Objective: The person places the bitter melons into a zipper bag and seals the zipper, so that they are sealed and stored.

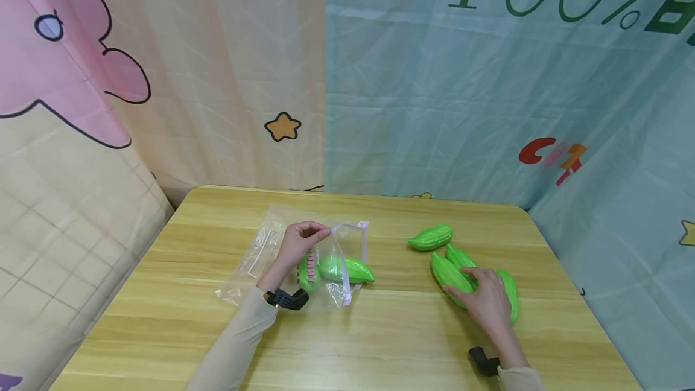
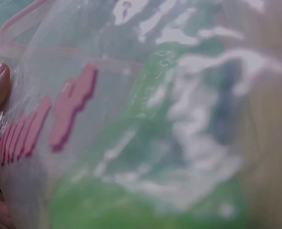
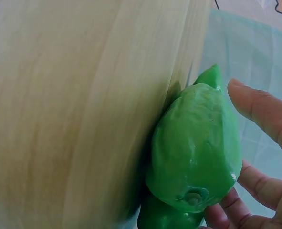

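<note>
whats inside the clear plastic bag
Two green pieces show inside the clear plastic bag: one behind the pink print, the other with its tip poking out. Whatever lies behind the left hand is covered, so I cannot tell.

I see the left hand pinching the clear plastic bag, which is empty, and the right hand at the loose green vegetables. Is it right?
Not empty: the head view shows green vegetables inside the clear plastic bag. The left hand does pinch it, and the right hand is at the loose green vegetables.
</note>
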A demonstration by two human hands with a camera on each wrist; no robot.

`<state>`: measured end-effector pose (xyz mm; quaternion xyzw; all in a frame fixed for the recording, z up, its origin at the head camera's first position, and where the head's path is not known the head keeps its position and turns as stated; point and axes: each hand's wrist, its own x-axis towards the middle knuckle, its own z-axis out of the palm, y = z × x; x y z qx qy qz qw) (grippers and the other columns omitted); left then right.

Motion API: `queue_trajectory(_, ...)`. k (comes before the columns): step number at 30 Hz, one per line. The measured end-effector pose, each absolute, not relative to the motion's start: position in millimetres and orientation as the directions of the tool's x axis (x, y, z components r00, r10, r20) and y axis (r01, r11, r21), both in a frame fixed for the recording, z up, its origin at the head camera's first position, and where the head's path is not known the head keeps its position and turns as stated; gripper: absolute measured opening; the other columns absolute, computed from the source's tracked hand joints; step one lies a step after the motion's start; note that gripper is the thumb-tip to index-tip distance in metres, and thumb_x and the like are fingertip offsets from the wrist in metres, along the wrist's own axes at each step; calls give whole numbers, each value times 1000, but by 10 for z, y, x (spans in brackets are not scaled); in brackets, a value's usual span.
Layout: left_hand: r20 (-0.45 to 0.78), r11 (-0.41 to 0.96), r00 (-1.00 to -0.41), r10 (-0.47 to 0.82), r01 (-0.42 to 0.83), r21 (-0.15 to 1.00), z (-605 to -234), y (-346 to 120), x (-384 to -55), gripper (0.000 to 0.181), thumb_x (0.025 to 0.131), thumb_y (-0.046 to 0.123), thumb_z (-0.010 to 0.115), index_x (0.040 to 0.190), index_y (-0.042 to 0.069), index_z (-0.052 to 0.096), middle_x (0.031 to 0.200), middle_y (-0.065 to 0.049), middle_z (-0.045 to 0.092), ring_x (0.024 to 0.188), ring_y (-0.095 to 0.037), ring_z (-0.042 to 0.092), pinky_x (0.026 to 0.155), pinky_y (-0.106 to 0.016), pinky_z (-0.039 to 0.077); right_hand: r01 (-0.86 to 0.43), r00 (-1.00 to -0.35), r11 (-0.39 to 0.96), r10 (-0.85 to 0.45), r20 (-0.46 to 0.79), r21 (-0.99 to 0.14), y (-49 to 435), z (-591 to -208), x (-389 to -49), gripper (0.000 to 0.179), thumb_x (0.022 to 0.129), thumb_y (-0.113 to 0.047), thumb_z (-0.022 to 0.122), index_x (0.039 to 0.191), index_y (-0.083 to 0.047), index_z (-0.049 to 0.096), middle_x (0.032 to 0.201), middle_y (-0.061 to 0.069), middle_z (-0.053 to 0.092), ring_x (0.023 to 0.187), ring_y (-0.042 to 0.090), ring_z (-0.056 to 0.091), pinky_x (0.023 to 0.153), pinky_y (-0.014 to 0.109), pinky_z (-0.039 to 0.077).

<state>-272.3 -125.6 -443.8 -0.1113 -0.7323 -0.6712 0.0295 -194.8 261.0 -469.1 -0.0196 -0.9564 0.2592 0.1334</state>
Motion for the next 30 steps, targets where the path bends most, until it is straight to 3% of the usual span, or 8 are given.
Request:
queue_trajectory(17,203,85,-971,127,215,973,-4457,-1257,-2758,18,87,8,69,95,-8,67,87,-4,70,81,-12,60,75,-25,47,-41,-969,879,81,234,-474,2600,-4662,-1959,56,73,-35,82,114,-1,64,102,16,59,96,35,52,71,49,43)
queue_trajectory(30,206,69,-974,94,212,975,-4726,-1269,-2905,20,84,20,74,92,1,71,87,-3,70,85,-17,61,77,-28,48,-57,-969,881,65,239,-469,2611,-4678,-1928,56,71,-32,84,115,-3,64,109,20,61,101,40,52,78,53,42)
